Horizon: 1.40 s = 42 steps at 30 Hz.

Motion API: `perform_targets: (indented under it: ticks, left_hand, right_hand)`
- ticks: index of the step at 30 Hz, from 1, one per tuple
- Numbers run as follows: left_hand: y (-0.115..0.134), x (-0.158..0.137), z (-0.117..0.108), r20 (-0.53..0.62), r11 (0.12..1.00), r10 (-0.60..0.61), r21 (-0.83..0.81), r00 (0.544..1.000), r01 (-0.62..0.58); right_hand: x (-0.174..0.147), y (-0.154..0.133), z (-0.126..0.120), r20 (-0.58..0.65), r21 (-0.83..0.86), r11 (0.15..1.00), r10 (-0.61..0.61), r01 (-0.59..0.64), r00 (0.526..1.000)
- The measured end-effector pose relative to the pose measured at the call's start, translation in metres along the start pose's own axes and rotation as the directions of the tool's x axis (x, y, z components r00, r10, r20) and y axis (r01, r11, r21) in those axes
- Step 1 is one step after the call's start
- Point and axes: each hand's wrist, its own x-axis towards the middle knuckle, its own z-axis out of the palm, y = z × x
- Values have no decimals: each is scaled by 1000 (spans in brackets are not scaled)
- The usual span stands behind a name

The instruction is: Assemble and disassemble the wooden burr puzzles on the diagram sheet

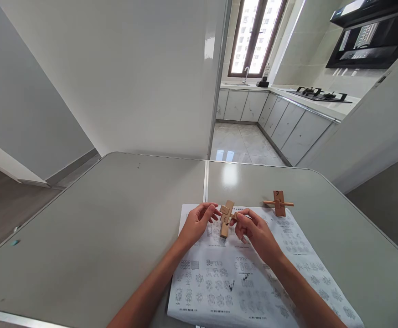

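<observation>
A light wooden block puzzle (225,228) is in front of me, a long bar with a shorter piece across it and a dark mark like a 3 on its face. My right hand (255,232) pinches the small piece that sticks out on its right side. My left hand (200,222) is just left of the puzzle, its fingers loosely bent and apart, with nothing visible in them. Farther right, a darker wooden piece (279,207) with a thin rod through it rests at the sheet's top edge.
Under both hands lies a large paper sheet (215,282) printed with small diagrams. It covers part of the grey table (92,237), whose two halves meet at a metal seam. A small teal bit (15,243) is at the far left. Beyond is a kitchen with a stove (318,94).
</observation>
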Motion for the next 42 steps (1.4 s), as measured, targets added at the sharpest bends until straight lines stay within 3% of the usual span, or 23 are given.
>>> perform_targets:
  ticks: [6, 9, 11, 15, 19, 23, 25, 27, 31, 35, 42]
  left_hand:
    - [5, -3, 4, 52, 997, -62, -43, 997, 65]
    - [5, -2, 4, -32, 997, -40, -60, 999, 38]
    - [5, -1, 2, -102, 998, -24, -57, 995, 19]
    - [5, 1, -2, -180, 999, -27, -44, 983, 20]
    - [4, 2, -4, -174, 998, -47, -45, 984, 39]
    - [2, 2, -4, -133, 999, -36, -21, 990, 33]
    - [1, 1, -3, -99, 999, -32, -9, 995, 31]
    - [0, 1, -2, -74, 1000, -28, -9, 997, 27]
    - [-1, 1, -1, -67, 1000, -24, -20, 997, 23]
    - [-4, 2, 0, -60, 998, -23, -57, 998, 20]
    - [-12, 3, 1, -46, 997, 0, -73, 999, -3]
  right_hand:
    - [-5, -2, 11, 70, -69, 998, 11, -6, 997]
    - [-4, 0, 11, 88, -124, 992, -22, 33, 996]
    - [-3, 3, 8, 25, -222, 970, -96, 99, 995]
    - [1, 9, 1, -62, -539, 818, -279, 203, 958]
    - [3, 19, -3, 88, -712, 639, -329, 290, 940]
    - [3, 27, -4, 147, -764, 566, -314, 309, 938]
    - [3, 27, -3, 143, -733, 609, -299, 303, 944]
    - [3, 21, -3, 122, -644, 720, -237, 259, 964]
    - [1, 3, -1, 116, -302, 952, -22, 56, 993]
    - [-1, -9, -1, 135, -85, 992, 99, -88, 986]
    - [2, -5, -5, 181, 13, 995, 95, -99, 979]
